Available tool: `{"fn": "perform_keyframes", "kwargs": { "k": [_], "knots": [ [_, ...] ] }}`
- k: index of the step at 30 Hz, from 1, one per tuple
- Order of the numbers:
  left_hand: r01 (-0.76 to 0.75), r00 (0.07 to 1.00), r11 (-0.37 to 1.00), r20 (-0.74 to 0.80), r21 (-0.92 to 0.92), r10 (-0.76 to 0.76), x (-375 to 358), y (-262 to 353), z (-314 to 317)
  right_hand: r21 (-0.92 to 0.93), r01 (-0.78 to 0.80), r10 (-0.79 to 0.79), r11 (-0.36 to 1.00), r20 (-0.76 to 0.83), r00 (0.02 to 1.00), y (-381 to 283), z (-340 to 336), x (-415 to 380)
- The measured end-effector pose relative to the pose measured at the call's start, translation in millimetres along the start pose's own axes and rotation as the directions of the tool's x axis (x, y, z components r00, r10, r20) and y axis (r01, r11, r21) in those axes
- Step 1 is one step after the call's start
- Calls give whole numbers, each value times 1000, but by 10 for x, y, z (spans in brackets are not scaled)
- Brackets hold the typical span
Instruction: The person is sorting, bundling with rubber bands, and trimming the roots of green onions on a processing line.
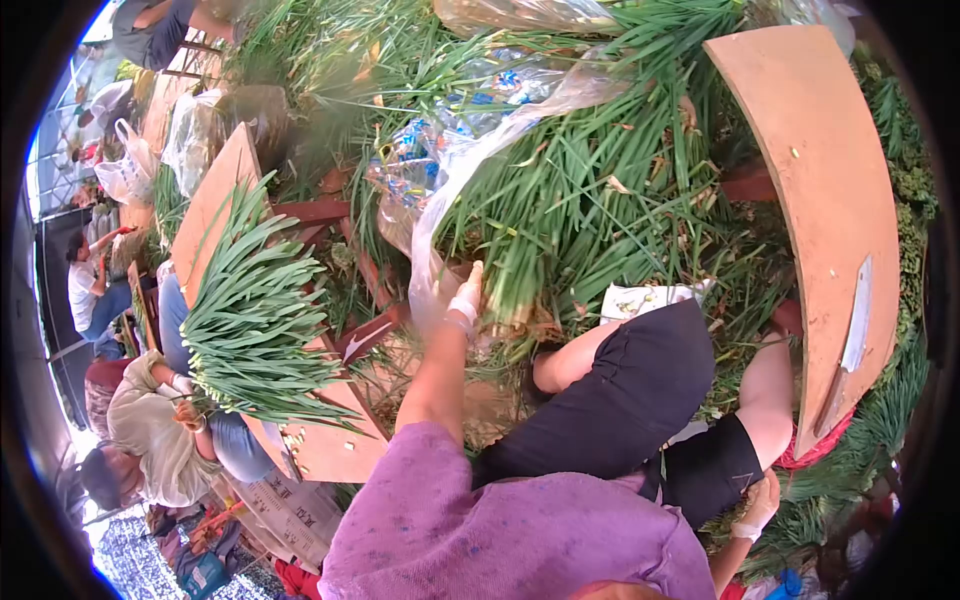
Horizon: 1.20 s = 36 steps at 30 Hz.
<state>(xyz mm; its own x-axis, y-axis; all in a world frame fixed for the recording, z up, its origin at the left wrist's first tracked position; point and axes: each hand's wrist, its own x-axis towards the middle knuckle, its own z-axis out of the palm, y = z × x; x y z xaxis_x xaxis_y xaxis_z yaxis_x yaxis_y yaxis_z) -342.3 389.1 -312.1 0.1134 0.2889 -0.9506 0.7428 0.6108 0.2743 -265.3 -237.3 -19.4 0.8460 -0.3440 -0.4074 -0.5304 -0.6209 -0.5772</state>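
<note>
Left hand stretched forward, fingers closed on the cut base of a chive bunch half wrapped in plastic. Right hand low by the knee, grip hidden, impossible to tell. Knife flat on board.

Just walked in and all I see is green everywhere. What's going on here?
A person in a purple top sits among heaps of long green stalks. Their left hand, fingers taped, reaches into the base of the big pile beside a clear plastic bag. The right hand hangs low by the knee. A knife lies on the wooden board. A co-worker holds another bunch.
</note>
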Motion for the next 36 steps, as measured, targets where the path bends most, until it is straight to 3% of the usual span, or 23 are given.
{"fn": "perform_keyframes", "kwargs": {
  "k": [1, 3, 5, 7, 10, 13, 15, 16, 17, 18, 19, 20, 21, 22, 23, 25, 27, 29, 31, 33, 34, 35, 36],
  "knots": [
    [-40, 999, 988, 4, -147, 41, 213, -178, -24, -3, 4, -4, 1000, -4, 1000, 61, -89, 58],
    [80, 987, 934, 161, -349, -25, -575, 178, 127, 255, -21, -3, 967, 94, 996, 185, -213, 194],
    [130, 959, 906, 283, -404, -11, -727, 189, 165, 79, 170, -166, 982, -62, 984, -234, -235, 216],
    [173, 924, 889, 382, -423, 2, -877, 215, 221, 80, 282, -272, 956, -115, 955, -988, 13, 204],
    [205, 875, 879, 483, -431, 33, -1024, 233, 336, 81, 396, -403, 915, 264, 876, -2023, 727, 205],
    [119, 855, 884, 499, -452, 140, -890, 115, 355, 238, 100, -227, 966, 600, 767, -2532, 1852, 336],
    [83, 870, 933, 482, -350, 104, -1008, 186, 343, 192, 57, -193, 980, 837, 512, -2243, 2779, 706],
    [81, 848, 932, 516, -352, 121, -986, 190, 358, 215, -93, -178, 972, 937, 301, -1894, 3313, 937],
    [71, 832, 929, 535, -362, 145, -958, 194, 394, 132, -193, -86, 972, 970, 228, -1760, 3743, 904],
    [88, 884, 936, 460, -340, 84, -1062, 283, 439, 458, 259, -472, 851, 882, -7, -1803, 3937, 922],
    [-130, 905, 945, 353, -300, 237, -1083, 223, 461, 753, 511, -678, 414, 630, -379, -1800, 4151, 989],
    [-246, 925, 964, 275, -97, 264, -627, 19, 472, 380, 266, -320, 886, 916, -242, -1735, 4384, 1085],
    [-210, 923, 974, 312, -86, 227, -944, 172, 512, -205, 5, 200, 979, 947, -250, -1725, 4622, 1058],
    [-227, 904, 949, 315, -220, 289, -1427, 356, 582, -298, -7, 294, 955, 944, -149, -1889, 4687, 869],
    [-184, 858, 966, 450, -183, 249, -1221, 327, 594, -389, -41, 389, 920, 921, -24, -2054, 4622, 759],
    [-143, 870, 810, 318, -569, 377, -1205, 206, 947, -303, -63, 305, 951, 952, 38, -2120, 4597, 676],
    [-86, 785, 708, 390, -701, 481, -1327, 258, 1048, -160, -161, 161, 974, 987, -9, -1874, 4692, 874],
    [-40, 871, 775, 358, -631, 336, -1448, 347, 1127, -189, -248, 178, 950, 982, -67, -2076, 4554, 909],
    [-50, 866, 739, 339, -672, 367, -1603, 422, 1207, -225, -191, 229, 955, 973, -2, -2563, 4271, 737],
    [175, 862, 716, 457, -675, 221, -1840, 557, 1193, -179, -67, 172, 982, 980, -95, -2787, 4200, 774],
    [180, 846, 686, 467, -705, 258, -1908, 531, 1189, -129, 391, 128, 911, 991, 27, -2999, 4131, 702],
    [187, 829, 654, 474, -733, 295, -1979, 499, 1182, -151, 177, 132, 973, 984, 117, -3075, 3946, 542],
    [158, 832, 663, 461, -731, 310, -2144, 470, 1136, -99, 91, 92, 991, 993, 75, -2978, 3924, 549]
  ]
}}
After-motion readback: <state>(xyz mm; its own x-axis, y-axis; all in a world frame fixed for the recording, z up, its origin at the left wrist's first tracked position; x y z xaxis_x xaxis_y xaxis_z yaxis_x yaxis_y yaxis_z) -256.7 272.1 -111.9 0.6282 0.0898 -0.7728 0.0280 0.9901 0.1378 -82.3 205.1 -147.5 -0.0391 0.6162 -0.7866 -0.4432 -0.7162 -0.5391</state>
